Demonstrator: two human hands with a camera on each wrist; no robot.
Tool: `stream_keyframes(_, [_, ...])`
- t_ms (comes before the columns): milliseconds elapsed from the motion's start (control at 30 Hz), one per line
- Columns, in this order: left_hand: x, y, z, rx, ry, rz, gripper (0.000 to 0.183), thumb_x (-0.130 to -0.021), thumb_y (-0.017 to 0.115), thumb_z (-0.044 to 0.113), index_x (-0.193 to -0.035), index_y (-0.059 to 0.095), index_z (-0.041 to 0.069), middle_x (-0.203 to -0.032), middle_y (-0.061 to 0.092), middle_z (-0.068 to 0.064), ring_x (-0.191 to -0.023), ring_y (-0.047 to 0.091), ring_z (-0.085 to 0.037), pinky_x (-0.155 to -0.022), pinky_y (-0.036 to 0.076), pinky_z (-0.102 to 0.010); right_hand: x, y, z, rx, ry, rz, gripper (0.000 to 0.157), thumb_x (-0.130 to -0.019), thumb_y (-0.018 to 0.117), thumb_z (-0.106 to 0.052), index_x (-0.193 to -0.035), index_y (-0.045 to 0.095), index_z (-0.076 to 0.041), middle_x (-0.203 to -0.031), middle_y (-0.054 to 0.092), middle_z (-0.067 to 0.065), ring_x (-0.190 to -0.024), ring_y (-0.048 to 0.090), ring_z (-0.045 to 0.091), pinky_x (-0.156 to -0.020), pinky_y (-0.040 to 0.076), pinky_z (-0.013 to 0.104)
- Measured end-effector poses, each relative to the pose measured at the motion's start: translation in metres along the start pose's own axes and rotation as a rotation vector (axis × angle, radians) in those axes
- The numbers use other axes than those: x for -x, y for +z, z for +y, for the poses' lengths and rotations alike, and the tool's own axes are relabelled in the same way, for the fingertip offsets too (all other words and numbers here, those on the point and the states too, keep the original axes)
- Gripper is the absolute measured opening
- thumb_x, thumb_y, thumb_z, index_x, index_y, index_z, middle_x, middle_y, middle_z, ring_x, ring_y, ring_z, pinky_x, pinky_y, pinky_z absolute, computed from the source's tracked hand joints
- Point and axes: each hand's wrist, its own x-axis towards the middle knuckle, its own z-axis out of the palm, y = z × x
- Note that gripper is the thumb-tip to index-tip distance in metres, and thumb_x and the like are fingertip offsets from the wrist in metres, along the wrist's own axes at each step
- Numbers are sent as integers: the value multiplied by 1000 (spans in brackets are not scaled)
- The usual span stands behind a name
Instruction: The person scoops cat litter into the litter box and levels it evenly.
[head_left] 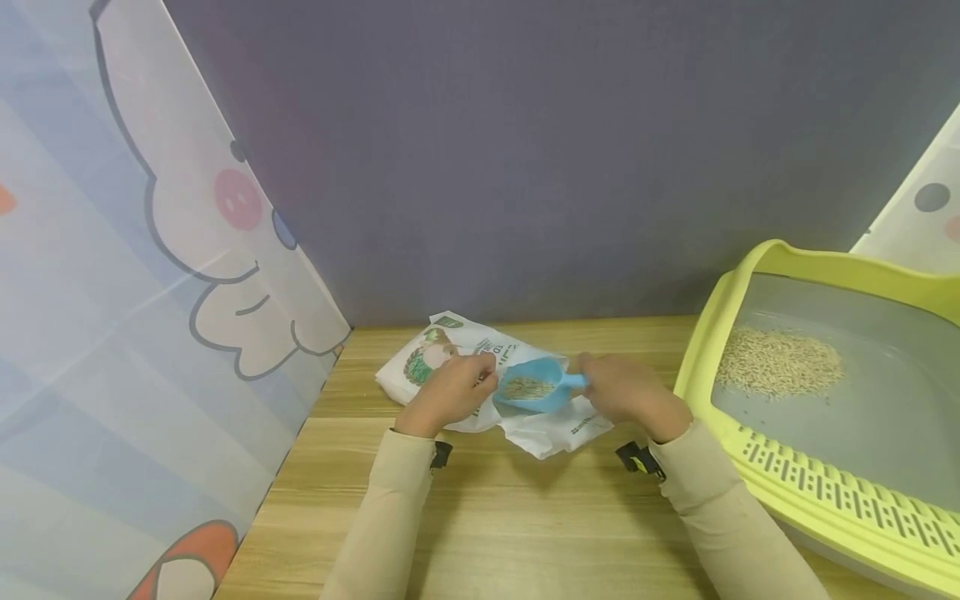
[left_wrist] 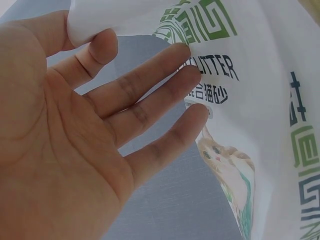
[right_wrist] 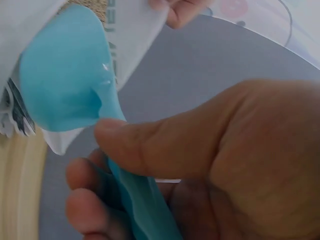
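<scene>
A white printed cat litter bag (head_left: 416, 362) lies on the table, its mouth toward the right. At the bag's mouth is a light-blue scoop (head_left: 553, 367) with tan pellet litter (head_left: 527, 388) in its bowl. My left hand (head_left: 453, 390) pinches the bag's edge between thumb and index finger; in the left wrist view the other fingers (left_wrist: 145, 112) stretch along the printed bag (left_wrist: 270, 120). The scoop's handle is in my right hand (head_left: 626, 390). Seen from the right wrist, the thumb (right_wrist: 150, 145) presses on the handle near the blue bowl (right_wrist: 62, 75).
To the right stands a yellow-green litter box (head_left: 703, 367) with a grey base and a slotted front rim. A heap of pellets (head_left: 780, 362) lies in it. Behind the wooden table (head_left: 517, 533) rises a dark grey panel (head_left: 525, 167); a cartoon-printed curtain (head_left: 150, 375) hangs at left.
</scene>
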Motion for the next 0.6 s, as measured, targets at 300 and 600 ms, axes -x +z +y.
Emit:
stream_keyframes(300, [-1, 2, -3, -17, 17, 15, 28, -99, 53, 18, -73, 44, 18, -65, 35, 7, -59, 33, -8, -59, 31, -27, 18, -20, 10, 10, -46, 26, 6, -96, 61, -16, -100, 59, -12, -82, 62, 2, -69, 53, 19, -58, 42, 35])
stream_keyframes(600, [-1, 2, -3, -7, 16, 14, 27, -99, 52, 18, -73, 44, 18, -65, 35, 7, -58, 33, -8, -58, 31, -26, 29, -33, 20, -7, -75, 57, 7, -93, 64, -12, -98, 62, -16, -80, 61, -2, -66, 49, 17, -58, 37, 32])
